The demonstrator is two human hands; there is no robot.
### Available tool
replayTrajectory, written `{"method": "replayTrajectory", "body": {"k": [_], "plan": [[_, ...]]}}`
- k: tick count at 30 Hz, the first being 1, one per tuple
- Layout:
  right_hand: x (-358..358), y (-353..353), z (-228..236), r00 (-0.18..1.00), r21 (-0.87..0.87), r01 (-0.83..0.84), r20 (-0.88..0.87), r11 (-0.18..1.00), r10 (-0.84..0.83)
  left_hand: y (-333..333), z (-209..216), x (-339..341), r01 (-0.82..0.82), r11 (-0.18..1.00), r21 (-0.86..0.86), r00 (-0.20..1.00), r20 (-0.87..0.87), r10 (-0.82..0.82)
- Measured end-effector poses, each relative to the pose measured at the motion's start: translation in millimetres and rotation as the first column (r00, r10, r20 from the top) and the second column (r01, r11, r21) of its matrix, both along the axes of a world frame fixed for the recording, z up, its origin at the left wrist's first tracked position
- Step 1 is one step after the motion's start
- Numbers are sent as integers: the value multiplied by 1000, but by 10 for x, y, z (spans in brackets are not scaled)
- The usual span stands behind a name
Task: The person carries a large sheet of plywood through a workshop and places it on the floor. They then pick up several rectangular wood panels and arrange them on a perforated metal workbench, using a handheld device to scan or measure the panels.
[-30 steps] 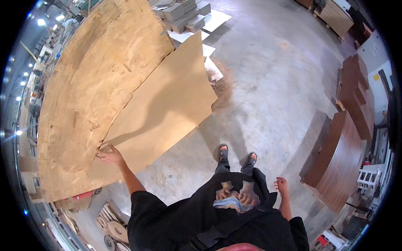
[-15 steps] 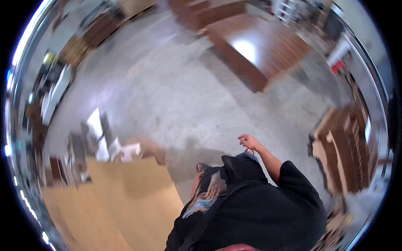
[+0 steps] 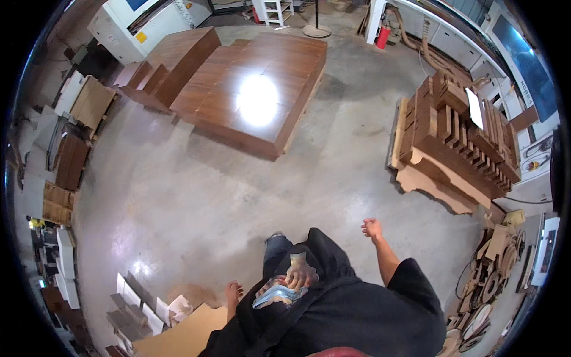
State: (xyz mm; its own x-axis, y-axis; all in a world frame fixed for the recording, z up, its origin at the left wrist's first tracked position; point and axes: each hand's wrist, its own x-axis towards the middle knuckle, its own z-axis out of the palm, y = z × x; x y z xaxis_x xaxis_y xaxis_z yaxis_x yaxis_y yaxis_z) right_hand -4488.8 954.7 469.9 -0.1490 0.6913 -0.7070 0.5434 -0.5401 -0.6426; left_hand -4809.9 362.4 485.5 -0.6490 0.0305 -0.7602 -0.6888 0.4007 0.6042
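Down around hip height, two bare hands hang with nothing in them that I can see. The left hand [image 3: 234,291] is about half open, fingers loosely bent; the right hand [image 3: 371,228] is out to the side, curled a bit more. Closest to the left is one tan board [image 3: 184,330], lower left, partly hidden by the black shirt [image 3: 339,303]. Looks like the fingers aren't on it, but can't swear to the gap.

Just past it are white and grey offcuts [image 3: 151,318], overlapping too much to count. My worry: a careless step that way and a foot catches them and skids.

Off to the right, well apart from that hand, is one pile of brown pieces [image 3: 452,140] with ragged cardboard [image 3: 437,189] poking out underneath. Snag that cardboard and I reckon loose bits on top could slide.

Farther out, count so far: one wide glossy brown stack [image 3: 214,113], one red cylinder [image 3: 383,37], one white step stool [image 3: 276,11].
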Motion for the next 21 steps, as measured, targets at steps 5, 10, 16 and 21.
{"method": "replayTrajectory", "body": {"k": [5,10,16,21], "plan": [[-565,632,469,958,16,33,-285,999,-27,1279,-560,-210,778,628,-11,625,-95,-775],[-1009,1616,823,930,276,-274,-169,921,327,2763,-645,-962,756,640,140,628,123,-768],[-296,2439,448,999,54,18,40,998,-20,5232,-527,-2381,831,550,-84,542,-102,-835],[105,2237,27,897,-141,354,-230,925,-378,7858,623,-3174,732,674,101,666,-315,-676]]}}
